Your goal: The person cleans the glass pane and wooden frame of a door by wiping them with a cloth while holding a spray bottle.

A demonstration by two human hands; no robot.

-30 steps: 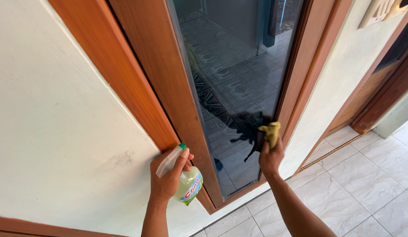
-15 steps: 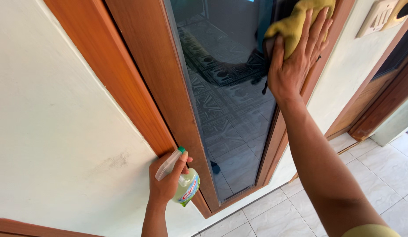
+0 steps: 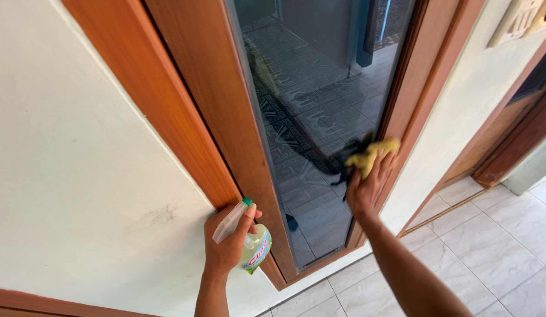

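Note:
My right hand (image 3: 367, 188) presses a yellow cloth (image 3: 371, 155) against the dark glass pane (image 3: 320, 105) of a narrow window, low on its right side by the wooden frame (image 3: 220, 111). My left hand (image 3: 226, 246) grips a spray bottle (image 3: 252, 243) of pale green liquid with a green-tipped white trigger, held against the left frame near its bottom corner. The glass mirrors a patterned tiled floor.
A cream plastered wall (image 3: 79, 164) lies left of the frame, with a faint dark smudge. White floor tiles (image 3: 496, 246) spread at lower right. A wooden door frame (image 3: 514, 135) stands at the right, with a wall switch plate (image 3: 514, 20) above it.
My right hand with the cloth swept up the glass to the top right, then came back down to the lower right. The left hand with the bottle stayed put.

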